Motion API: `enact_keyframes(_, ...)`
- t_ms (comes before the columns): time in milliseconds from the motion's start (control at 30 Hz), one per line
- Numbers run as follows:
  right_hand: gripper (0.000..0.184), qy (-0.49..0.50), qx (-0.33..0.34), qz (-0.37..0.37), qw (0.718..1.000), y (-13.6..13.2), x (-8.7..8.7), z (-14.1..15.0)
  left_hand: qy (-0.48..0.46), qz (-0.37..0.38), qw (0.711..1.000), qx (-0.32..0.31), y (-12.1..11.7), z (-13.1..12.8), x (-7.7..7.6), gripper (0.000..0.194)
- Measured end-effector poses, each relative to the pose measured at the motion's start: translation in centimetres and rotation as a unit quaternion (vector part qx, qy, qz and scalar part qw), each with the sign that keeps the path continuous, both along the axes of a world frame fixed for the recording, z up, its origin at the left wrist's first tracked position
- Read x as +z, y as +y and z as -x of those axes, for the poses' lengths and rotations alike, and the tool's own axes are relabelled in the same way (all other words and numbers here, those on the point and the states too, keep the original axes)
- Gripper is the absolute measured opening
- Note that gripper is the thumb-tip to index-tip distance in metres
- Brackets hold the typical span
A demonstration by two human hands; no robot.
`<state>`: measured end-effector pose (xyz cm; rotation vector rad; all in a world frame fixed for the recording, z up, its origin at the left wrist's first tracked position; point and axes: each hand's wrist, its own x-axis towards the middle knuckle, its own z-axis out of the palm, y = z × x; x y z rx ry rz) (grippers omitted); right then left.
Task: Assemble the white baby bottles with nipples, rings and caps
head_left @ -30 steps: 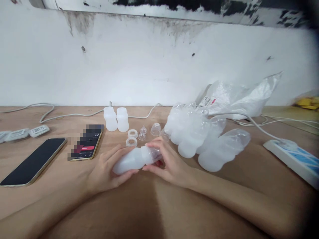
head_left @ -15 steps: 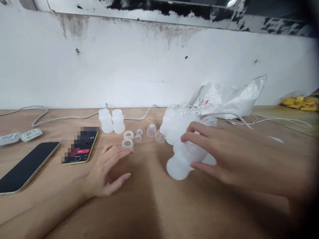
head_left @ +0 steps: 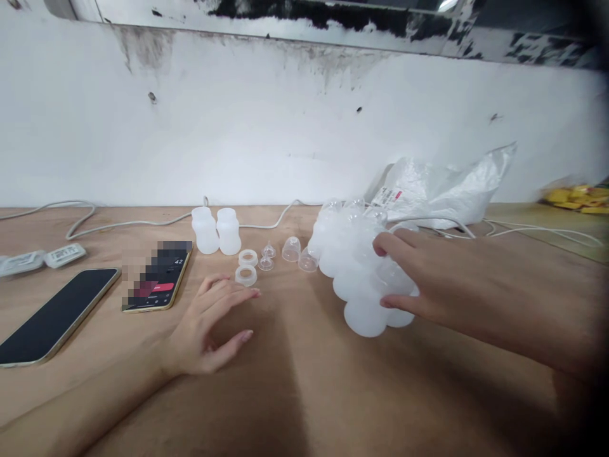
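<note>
My right hand [head_left: 428,279] reaches over a heap of white translucent plastic bottles [head_left: 340,244] lying on the wooden table [head_left: 295,381]. Its fingers and thumb close around the nearest bottle [head_left: 365,315], which lies against the heap. My left hand [head_left: 209,330] rests on the table with its fingers loosely apart and holds nothing. Just beyond its fingertips lie two white screw rings [head_left: 246,266]. Behind them are small clear teats [head_left: 267,257] and clear caps [head_left: 291,249]. Two small bottles [head_left: 217,230] stand upright further back.
Two phones lie at the left, one dark [head_left: 52,314], one lit [head_left: 157,279]. White packets [head_left: 42,259] and a white cable [head_left: 124,223] sit near the wall. A crumpled plastic bag [head_left: 442,187] lies behind the heap, with yellow items [head_left: 571,193] far right.
Both hands held one bottle in front of me. My right hand then carried it right to the heap and set it against it. My left hand let go and stayed on the table.
</note>
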<state>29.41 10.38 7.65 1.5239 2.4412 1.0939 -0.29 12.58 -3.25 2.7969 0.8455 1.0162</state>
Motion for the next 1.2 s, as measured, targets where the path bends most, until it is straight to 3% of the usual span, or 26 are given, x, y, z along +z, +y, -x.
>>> enact_keyframes(233,0.042,0.010,-0.036,0.044,0.998,0.1,0.5,0.4,-0.016,0.006,1.000,-0.011,0.1,0.0,-0.1,0.041)
enact_keyframes(667,0.044,0.038,-0.046,0.048,0.997,0.1,0.3,-0.3,-0.015,0.001,1.000,-0.014,0.1,0.0,-0.2,0.042)
enact_keyframes(833,0.049,0.006,-0.042,0.032,0.999,0.1,-0.4,-1.3,-0.022,0.000,1.000,-0.020,0.1,-0.1,-0.2,0.042)
enact_keyframes(933,0.053,0.000,-0.004,-0.024,1.000,-0.3,-0.5,-1.0,-0.018,-0.010,1.000,-0.021,0.2,-0.2,-0.2,0.041)
enact_keyframes(1033,0.059,0.056,0.064,-0.085,0.993,-1.2,-1.0,1.8,0.026,-0.017,0.999,-0.021,0.1,-0.4,-0.1,0.041)
enact_keyframes(1133,0.038,0.168,0.234,-0.002,0.958,-1.8,-3.4,5.9,0.113,0.015,0.992,-0.043,0.0,-0.5,0.3,0.051)
enact_keyframes(1200,0.047,0.212,0.275,0.112,0.931,-1.4,-6.1,7.8,0.156,0.041,0.985,-0.060,-0.1,-0.4,0.7,0.063)
